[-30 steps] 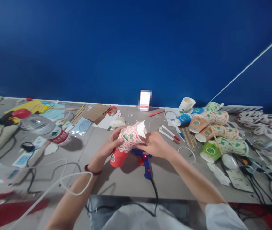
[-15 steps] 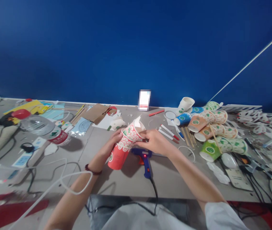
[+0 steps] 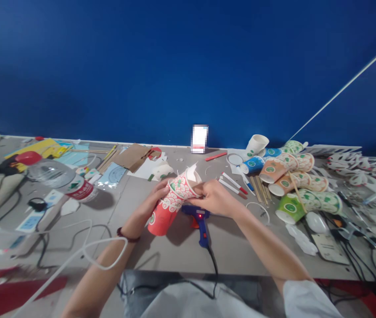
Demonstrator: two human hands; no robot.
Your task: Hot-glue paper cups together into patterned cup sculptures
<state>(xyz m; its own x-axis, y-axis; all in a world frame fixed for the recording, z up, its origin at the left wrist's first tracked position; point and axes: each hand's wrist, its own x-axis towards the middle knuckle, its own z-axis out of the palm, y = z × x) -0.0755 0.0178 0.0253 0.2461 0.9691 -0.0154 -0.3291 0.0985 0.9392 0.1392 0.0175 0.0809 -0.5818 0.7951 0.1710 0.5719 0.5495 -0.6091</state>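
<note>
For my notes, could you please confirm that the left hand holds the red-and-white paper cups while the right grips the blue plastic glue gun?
The head view shows the right hand at the rim of the cups, not on the glue gun; the left hand holds them.

The red patterned cups (image 3: 163, 217) look like matt, smooth paper. The glue gun (image 3: 203, 224) is blue plastic with a dull sheen; the bottle (image 3: 53, 175) is clear, glossy plastic. The sticks (image 3: 259, 190) look like plain wood, the folded piece (image 3: 134, 157) like matt brown cardboard.
</note>
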